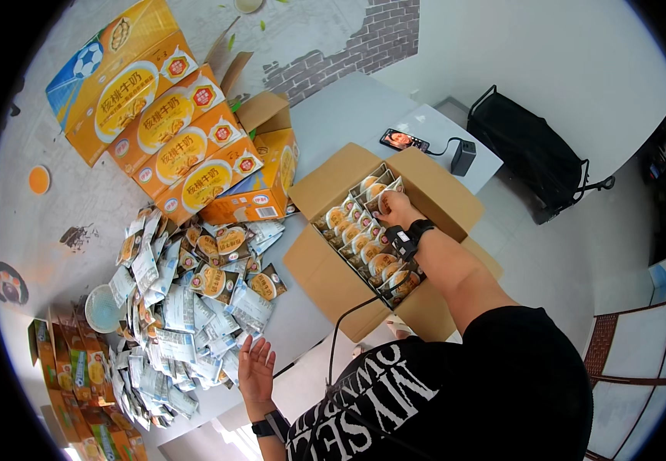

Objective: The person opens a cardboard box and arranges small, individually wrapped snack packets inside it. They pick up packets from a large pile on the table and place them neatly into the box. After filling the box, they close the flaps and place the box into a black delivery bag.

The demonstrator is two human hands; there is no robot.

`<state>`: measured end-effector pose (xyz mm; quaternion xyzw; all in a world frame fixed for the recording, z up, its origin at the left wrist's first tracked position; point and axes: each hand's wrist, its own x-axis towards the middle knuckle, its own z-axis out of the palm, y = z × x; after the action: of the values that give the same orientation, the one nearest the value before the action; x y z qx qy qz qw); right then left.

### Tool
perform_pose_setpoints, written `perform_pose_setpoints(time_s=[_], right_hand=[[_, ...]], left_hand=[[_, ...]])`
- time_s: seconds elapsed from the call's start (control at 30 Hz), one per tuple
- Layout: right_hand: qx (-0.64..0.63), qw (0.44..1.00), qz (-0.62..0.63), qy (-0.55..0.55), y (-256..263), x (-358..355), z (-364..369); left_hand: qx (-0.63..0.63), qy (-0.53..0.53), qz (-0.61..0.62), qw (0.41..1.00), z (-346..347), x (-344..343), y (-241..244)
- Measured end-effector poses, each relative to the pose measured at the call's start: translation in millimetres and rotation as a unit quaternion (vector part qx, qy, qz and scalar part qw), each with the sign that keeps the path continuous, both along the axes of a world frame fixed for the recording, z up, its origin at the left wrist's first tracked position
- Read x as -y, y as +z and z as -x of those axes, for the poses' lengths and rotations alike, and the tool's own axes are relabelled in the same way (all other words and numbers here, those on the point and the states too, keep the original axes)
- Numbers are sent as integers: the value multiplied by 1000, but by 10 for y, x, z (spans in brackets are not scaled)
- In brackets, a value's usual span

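Observation:
My right hand is inside an open cardboard box, its fingers on a sachet at the box's far end. Rows of brown and white sachets stand upright in the box, split by dividers. My left hand holds nothing, palm up with fingers apart, beside the edge of a large heap of loose sachets. Some sachets in the heap show a printed bowl picture, while others show a white back with small print. My right fingertips are partly hidden.
Stacked orange printed cartons stand behind the heap, with a pale green basket beside it. A phone is cabled to a black block-shaped device on the grey table. A black folding wagon stands past the table's end.

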<state>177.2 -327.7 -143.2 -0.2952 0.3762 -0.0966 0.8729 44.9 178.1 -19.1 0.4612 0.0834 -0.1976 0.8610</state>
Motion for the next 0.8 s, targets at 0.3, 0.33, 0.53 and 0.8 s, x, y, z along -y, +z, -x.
perform_pose_setpoints(time_s=[0.3, 0.33, 0.53, 0.8], right_hand=[[-75, 996, 39, -14, 186, -38, -2], [-63, 997, 51, 11, 175, -35, -18], [-56, 637, 677, 366, 41, 181, 354], [27, 946, 196, 255, -82, 382, 636]], left_hand=[[-4, -3, -3, 1000, -76, 18, -19], [-9, 3, -4, 1000, -98, -1, 4], [-4, 25, 35, 999, -330, -283, 4], [24, 103, 57, 993, -1186, -492, 274]])
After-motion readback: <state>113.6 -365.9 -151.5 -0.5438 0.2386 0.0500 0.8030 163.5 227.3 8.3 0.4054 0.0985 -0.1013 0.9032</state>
